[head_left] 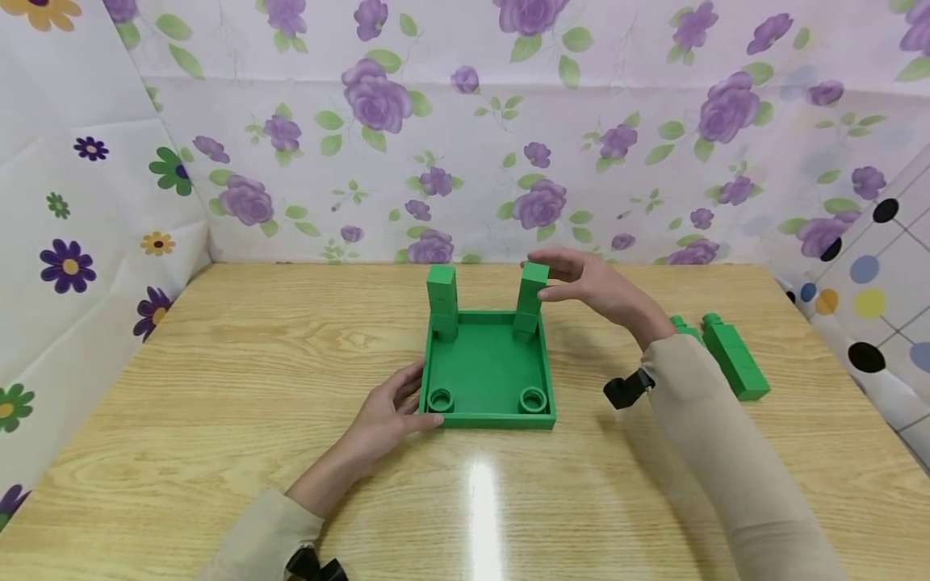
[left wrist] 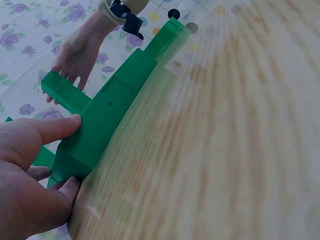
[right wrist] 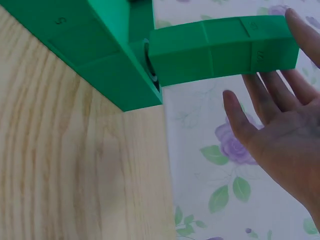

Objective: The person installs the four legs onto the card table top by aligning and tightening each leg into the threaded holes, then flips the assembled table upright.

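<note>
A square green tray-like plastic piece [head_left: 483, 371] lies on the table, raised rim upward. Round sockets show in its two near corners, and square green posts stand upright at both far corners. My left hand [head_left: 388, 411] grips its near-left corner, thumb on the near rim and fingers along the left side. At the far-right post [head_left: 533, 294], my right hand [head_left: 588, 282] has its fingers spread around the upper end, thumb beside it. In the right wrist view, this post [right wrist: 225, 50] meets the corner socket, and the fingers [right wrist: 267, 95] are fairly straight. The far-left post [head_left: 441, 298] stands untouched.
Two more green posts with knobbed ends lie at the right; one post [head_left: 735, 359] shows fully, the other [head_left: 683, 327] is partly hidden by my right sleeve [head_left: 726, 436]. Behind the wooden table [head_left: 240, 363] hangs a flowered cloth [head_left: 450, 145].
</note>
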A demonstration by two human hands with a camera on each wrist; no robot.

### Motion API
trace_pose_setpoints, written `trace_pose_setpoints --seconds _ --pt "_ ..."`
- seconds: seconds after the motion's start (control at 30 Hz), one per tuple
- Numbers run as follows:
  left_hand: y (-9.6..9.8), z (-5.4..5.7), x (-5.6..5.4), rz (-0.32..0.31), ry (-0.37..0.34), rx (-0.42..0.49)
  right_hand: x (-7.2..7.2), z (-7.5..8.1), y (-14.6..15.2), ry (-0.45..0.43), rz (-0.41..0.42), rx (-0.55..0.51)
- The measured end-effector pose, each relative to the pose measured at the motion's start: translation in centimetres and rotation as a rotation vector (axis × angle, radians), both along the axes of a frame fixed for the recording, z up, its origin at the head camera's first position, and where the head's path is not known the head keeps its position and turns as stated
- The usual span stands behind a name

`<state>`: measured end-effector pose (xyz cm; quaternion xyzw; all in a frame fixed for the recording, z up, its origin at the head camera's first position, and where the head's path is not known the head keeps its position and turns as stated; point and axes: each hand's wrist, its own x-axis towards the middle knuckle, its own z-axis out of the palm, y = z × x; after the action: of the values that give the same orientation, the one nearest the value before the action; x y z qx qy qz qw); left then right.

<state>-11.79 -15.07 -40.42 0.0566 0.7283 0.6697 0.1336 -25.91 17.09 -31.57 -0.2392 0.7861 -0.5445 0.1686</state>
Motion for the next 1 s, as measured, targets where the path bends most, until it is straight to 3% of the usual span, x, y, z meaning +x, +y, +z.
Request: trace_pose_setpoints --seconds 0.47,0.77,1.0 --pt "0.1 -0.2 0.1 0.012 0.011 0.009 -0.5 0.3 -0.3 -0.006 0.039 0.000" --pt "0.1 -0.1 0.1 0.006 0.014 0.008 -0.3 0.4 -1.0 0.089 -0.052 0.148" --pt "0.1 0.0 0.1 0.005 0.016 0.007 0.3 0.3 -2.1 0.188 -0.150 0.191"
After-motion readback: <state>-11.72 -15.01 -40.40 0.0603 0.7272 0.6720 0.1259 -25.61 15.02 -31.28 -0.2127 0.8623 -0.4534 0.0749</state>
